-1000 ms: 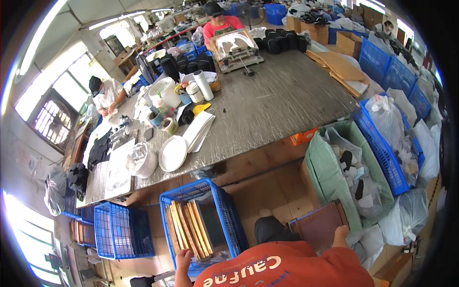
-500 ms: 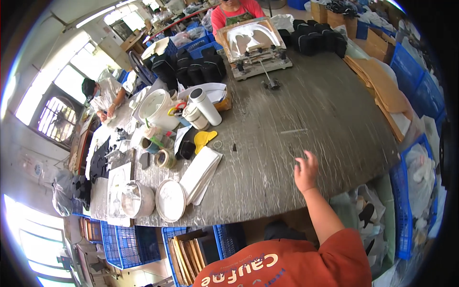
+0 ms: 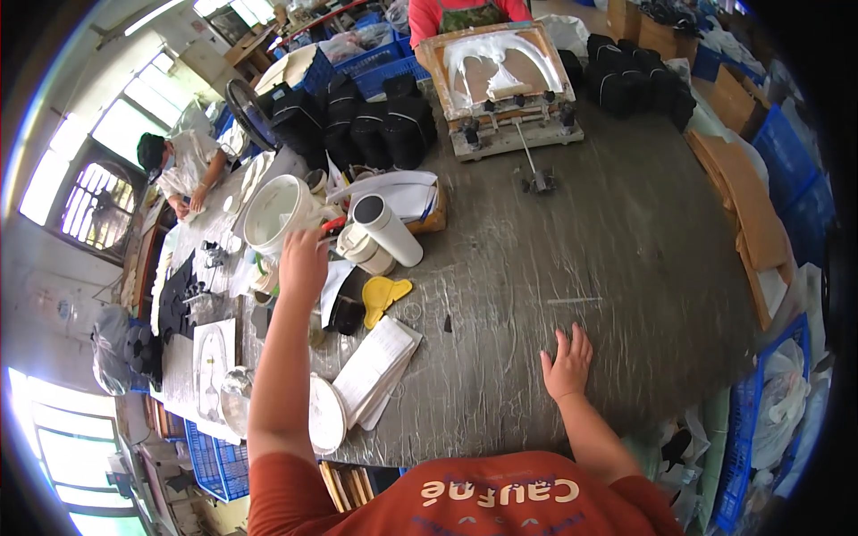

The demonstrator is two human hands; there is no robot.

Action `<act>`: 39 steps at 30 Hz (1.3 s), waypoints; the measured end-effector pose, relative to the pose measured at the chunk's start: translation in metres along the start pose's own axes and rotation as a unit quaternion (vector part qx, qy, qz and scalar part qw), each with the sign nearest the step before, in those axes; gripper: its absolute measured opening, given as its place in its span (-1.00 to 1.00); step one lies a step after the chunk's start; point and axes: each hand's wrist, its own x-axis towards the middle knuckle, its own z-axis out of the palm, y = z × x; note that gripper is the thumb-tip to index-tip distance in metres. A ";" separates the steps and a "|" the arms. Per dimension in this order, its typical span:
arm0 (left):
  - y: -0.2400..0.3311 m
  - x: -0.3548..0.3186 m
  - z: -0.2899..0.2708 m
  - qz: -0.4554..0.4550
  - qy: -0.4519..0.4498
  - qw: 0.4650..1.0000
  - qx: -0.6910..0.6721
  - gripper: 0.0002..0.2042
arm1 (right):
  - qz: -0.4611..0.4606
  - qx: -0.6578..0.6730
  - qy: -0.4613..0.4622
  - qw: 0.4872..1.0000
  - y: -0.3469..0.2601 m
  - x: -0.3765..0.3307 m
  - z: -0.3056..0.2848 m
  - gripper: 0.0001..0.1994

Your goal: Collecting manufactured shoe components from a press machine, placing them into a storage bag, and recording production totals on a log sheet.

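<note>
The left hand (image 3: 304,255), which has just come forward with fingers loosely spread, now reaches a red-handled tool (image 3: 332,223) beside the white bucket (image 3: 277,213), while the right hand (image 3: 567,362) has lowered, pressing flat on the table (image 3: 626,250).

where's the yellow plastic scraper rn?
Head view, left-centre of the grey table: the yellow plastic scraper lies flat just below the white cylinder, right of the left hand.

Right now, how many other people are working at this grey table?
2: one person in a white top bent over the table's far left end, one in a red top behind the wooden-framed press; others may be hidden.
</note>
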 end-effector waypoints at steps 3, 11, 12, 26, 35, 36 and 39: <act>-0.018 0.066 0.055 0.030 0.043 0.998 0.028 -0.78 | -0.006 -0.003 -0.012 1.000 -0.001 -0.002 -0.002 -0.50; -0.025 0.118 0.077 -0.092 -0.067 0.990 0.089 -0.78 | -0.001 -0.007 -0.013 1.000 0.001 -0.009 -0.005 -0.56; -0.017 0.117 0.063 -0.063 -0.030 0.995 0.078 -0.78 | 0.004 -0.010 -0.016 1.000 0.001 -0.010 -0.005 -0.56; 0.076 -0.148 0.014 -0.210 -0.354 0.825 -0.386 -0.80 | -0.029 0.198 0.098 0.975 0.011 -0.010 -0.001 -0.69; 0.090 -0.275 0.075 -0.341 -0.345 0.798 -0.358 -0.78 | -0.292 0.184 0.121 0.931 -0.085 0.154 -0.001 -0.76; 0.087 -0.284 0.079 -0.317 -0.317 0.821 -0.353 -0.79 | -0.303 0.166 0.107 0.932 -0.098 0.176 0.007 -0.73; 0.087 -0.293 0.081 -0.312 -0.282 0.837 -0.351 -0.80 | -0.298 0.070 0.098 0.947 -0.134 0.226 0.038 -0.67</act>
